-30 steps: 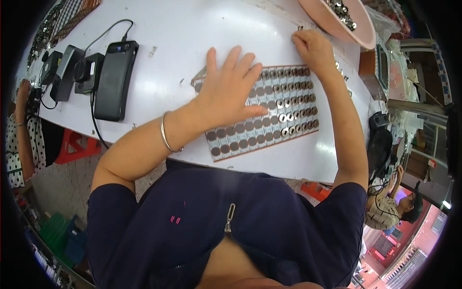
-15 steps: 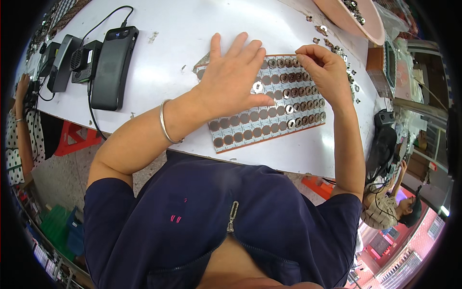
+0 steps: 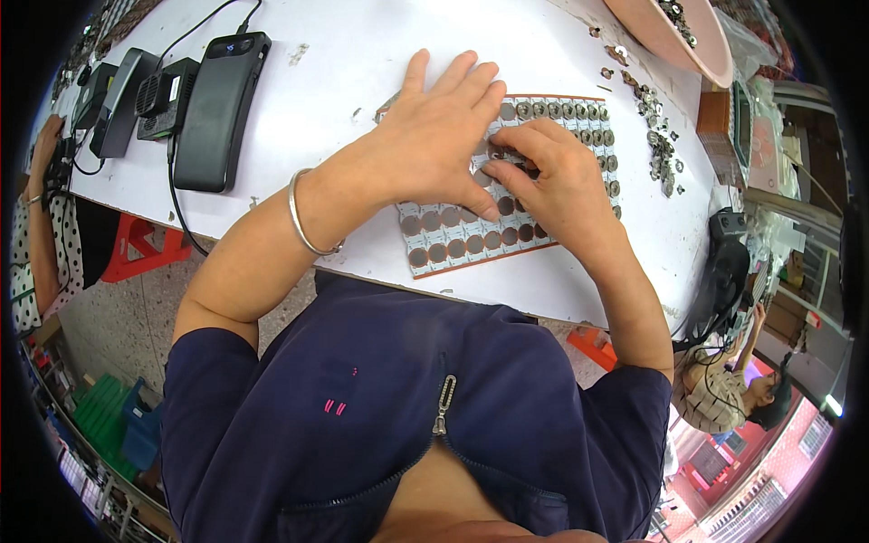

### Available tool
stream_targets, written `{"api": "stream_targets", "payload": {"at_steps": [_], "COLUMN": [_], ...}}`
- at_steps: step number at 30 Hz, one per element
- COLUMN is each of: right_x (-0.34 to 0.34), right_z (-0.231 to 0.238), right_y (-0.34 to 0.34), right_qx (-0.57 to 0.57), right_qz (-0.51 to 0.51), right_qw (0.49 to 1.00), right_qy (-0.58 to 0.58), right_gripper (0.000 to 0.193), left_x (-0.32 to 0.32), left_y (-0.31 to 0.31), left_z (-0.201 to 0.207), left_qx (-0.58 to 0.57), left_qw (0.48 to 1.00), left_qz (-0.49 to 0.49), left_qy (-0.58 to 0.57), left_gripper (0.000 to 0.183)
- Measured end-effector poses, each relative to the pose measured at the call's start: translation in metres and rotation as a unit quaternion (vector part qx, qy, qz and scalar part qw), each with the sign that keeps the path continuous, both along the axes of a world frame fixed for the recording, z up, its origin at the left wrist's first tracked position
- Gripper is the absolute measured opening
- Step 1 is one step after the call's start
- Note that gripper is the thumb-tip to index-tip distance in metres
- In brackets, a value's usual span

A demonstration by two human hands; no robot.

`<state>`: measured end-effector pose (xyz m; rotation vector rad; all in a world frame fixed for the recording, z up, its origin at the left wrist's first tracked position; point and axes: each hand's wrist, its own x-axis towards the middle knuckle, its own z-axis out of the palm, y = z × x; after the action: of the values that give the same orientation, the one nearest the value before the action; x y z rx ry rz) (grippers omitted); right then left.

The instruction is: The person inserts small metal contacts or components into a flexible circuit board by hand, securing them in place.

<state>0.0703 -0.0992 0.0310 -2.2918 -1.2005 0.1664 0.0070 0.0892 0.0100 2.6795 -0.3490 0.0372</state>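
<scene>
A pale panel (image 3: 471,246) with brown edges lies on the table, set with rows of round grey-brown discs. Toward its right side, small metal pieces (image 3: 568,110) sit on many of the discs. Palm down over the panel's left part, my left hand (image 3: 433,145) has its fingers spread and holds nothing; it hides the discs beneath. My right hand (image 3: 563,176) is over the panel's middle, close beside the left hand. Its thumb and index finger are drawn together in a pinch, and whatever is between them is too small to make out.
Loose metal pieces (image 3: 665,167) are scattered right of the panel, below a pink bowl (image 3: 715,59) holding more. A black power bank (image 3: 217,113) with cables lies at the left, near a small black device (image 3: 167,100). Other people sit at both sides.
My right hand has moved left and nearer, from the panel's far right corner to its middle beside my left hand. The left hand stays spread on the panel.
</scene>
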Motion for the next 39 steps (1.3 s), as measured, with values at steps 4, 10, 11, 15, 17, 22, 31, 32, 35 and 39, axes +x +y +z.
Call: {"api": "stream_targets", "payload": {"at_steps": [4,10,11,15,17,22,31,32,35,39], "right_x": [-0.007,0.007,0.023,0.024,0.016,0.000,0.004,0.003,-0.012,-0.031], "right_z": [-0.006,0.017,0.014,0.011,0.011,0.008,0.001,0.004,0.012,0.005], "right_y": [0.000,-0.002,-0.016,-0.018,-0.013,-0.008,-0.004,-0.009,-0.017,-0.008], "right_qx": [0.018,0.117,0.170,0.293,0.299,0.278,0.236,0.236,0.068,0.049], "right_qz": [0.021,-0.204,-0.131,-0.158,-0.170,-0.189,-0.193,-0.192,0.018,0.097], "right_qw": [0.993,0.893,0.827,0.687,0.692,0.783,0.889,0.888,0.988,0.993], "right_qy": [-0.112,0.383,0.519,0.646,0.634,0.523,0.340,0.345,0.139,0.049], "right_gripper": [0.017,0.015,0.023,0.021,0.019,0.011,0.010,0.010,0.019,0.021], "left_x": [0.000,0.005,0.010,0.015,0.023,0.024,0.034,0.035,0.062,0.028], "left_y": [-0.001,-0.001,0.003,-0.005,-0.001,0.002,0.011,0.027,0.085,0.007], "left_z": [0.001,-0.001,-0.001,0.001,-0.009,-0.001,-0.007,0.000,0.011,-0.007], "left_qx": [0.004,-0.076,-0.134,-0.274,-0.303,-0.418,-0.373,-0.371,-0.474,-0.418], "left_qw": [1.000,0.995,0.985,0.949,0.941,0.906,0.914,0.915,0.803,0.898], "left_qz": [-0.009,0.022,0.001,-0.019,-0.036,-0.047,0.077,0.080,-0.231,0.118], "left_qy": [-0.003,-0.053,-0.106,-0.155,-0.147,-0.054,-0.140,-0.137,0.279,-0.073], "left_gripper": [0.125,0.079,0.058,0.016,0.015,0.012,0.012,0.012,0.095,0.018]}}
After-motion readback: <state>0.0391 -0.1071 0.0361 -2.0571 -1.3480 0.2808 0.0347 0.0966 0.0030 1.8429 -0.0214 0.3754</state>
